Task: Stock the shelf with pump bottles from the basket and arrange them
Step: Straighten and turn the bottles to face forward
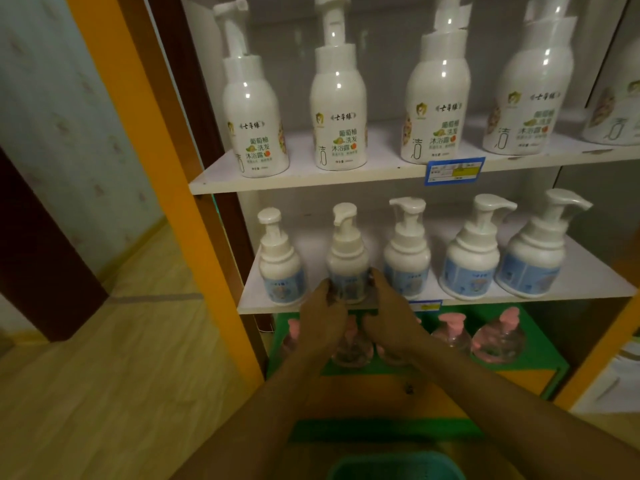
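Observation:
A small white pump bottle with a blue label (347, 261) stands second from the left on the middle shelf (595, 282). My left hand (320, 320) grips its base from the left and my right hand (388, 317) grips it from the right. Several matching blue-label bottles stand beside it: one to its left (280, 268) and three to its right (408, 258). The rim of a teal basket (394, 467) shows at the bottom edge; its contents are hidden.
The upper shelf (346, 174) carries several taller white pump bottles (337, 109). Below, a green shelf (533, 355) holds clear bottles with pink pumps (498, 337). An orange frame post (166, 188) borders the shelves on the left, with wooden floor (104, 375) beyond.

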